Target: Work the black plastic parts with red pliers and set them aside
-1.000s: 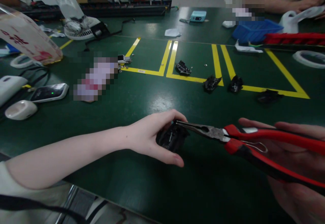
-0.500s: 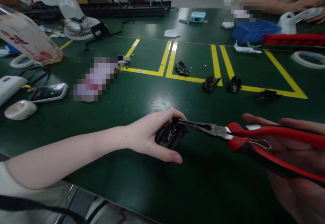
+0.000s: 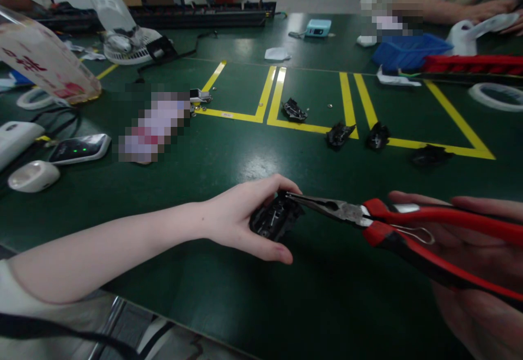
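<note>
A small black plastic part (image 3: 274,219) with metal bits inside sits in my left hand (image 3: 241,213), gripped between thumb and fingers just above the table. My right hand (image 3: 478,273) holds red-and-black needle-nose pliers (image 3: 379,218) by the handles, palm upward. The plier tips touch the upper edge of the black part, beside my left fingertips. Whether the jaws pinch anything there is too small to tell. Farther back lie several similar black parts, one of them inside a taped rectangle (image 3: 294,110) and others on or near the yellow tape (image 3: 302,126).
On the left are a blurred flat object (image 3: 153,128), a white device with green lights (image 3: 79,149), a plastic bag (image 3: 44,58) and a white fan (image 3: 118,28). A blue bin (image 3: 408,50) and tape roll (image 3: 498,96) stand right, near another person's arms (image 3: 449,10).
The pliers have shifted very slightly left and down at the black part's edge. My left hand and the black part stay almost in place.
</note>
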Demonstrator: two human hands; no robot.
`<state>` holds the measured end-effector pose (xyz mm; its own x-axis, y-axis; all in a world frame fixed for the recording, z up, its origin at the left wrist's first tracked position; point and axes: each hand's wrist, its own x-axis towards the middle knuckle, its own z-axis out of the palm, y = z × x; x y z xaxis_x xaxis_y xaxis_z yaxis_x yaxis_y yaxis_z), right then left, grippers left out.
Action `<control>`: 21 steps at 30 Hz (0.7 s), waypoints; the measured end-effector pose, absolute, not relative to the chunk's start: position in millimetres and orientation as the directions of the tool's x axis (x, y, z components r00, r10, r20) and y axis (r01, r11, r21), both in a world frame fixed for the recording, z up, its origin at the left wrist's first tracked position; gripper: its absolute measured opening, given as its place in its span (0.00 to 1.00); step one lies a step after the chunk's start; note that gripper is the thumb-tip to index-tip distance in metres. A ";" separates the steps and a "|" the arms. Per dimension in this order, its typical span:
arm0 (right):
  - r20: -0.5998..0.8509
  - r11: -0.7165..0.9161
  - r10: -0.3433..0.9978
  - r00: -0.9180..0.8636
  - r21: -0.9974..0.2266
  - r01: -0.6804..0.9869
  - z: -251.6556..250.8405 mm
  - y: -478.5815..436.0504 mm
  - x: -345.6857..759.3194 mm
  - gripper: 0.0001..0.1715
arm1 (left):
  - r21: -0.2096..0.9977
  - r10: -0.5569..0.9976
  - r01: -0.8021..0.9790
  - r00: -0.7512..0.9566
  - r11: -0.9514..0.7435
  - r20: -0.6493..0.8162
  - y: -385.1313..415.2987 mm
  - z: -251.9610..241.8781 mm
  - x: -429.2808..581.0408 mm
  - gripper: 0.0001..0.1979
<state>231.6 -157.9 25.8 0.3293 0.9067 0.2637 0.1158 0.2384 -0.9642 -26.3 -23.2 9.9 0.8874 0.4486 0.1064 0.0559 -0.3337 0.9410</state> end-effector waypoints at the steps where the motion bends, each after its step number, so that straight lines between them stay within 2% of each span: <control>1: 0.256 0.228 0.909 0.328 -0.966 0.121 26.7 -158.4 232.2 0.33 | 0.941 0.447 0.059 0.889 -0.332 0.102 -23.0 10.3 -26.3 0.35; 8: 0.306 0.249 0.919 0.247 -0.939 0.238 33.2 -158.6 236.5 0.34 | 0.948 0.425 0.039 0.899 -0.317 0.105 -22.6 10.8 -25.6 0.32; 11: 0.299 0.240 0.912 0.282 -0.944 0.224 33.5 -158.7 235.4 0.32 | 0.940 0.431 0.044 0.895 -0.338 0.114 -22.9 9.5 -25.7 0.34; 16: 0.285 0.235 0.900 0.331 -0.955 0.182 30.7 -159.9 237.3 0.36 | 0.929 0.457 0.027 0.876 -0.368 0.155 -22.5 8.2 -26.5 0.34; 21: 0.262 0.231 0.909 0.323 -0.964 0.132 29.9 -158.7 238.1 0.36 | 0.915 0.474 0.064 0.869 -0.398 0.145 -22.7 8.6 -26.1 0.38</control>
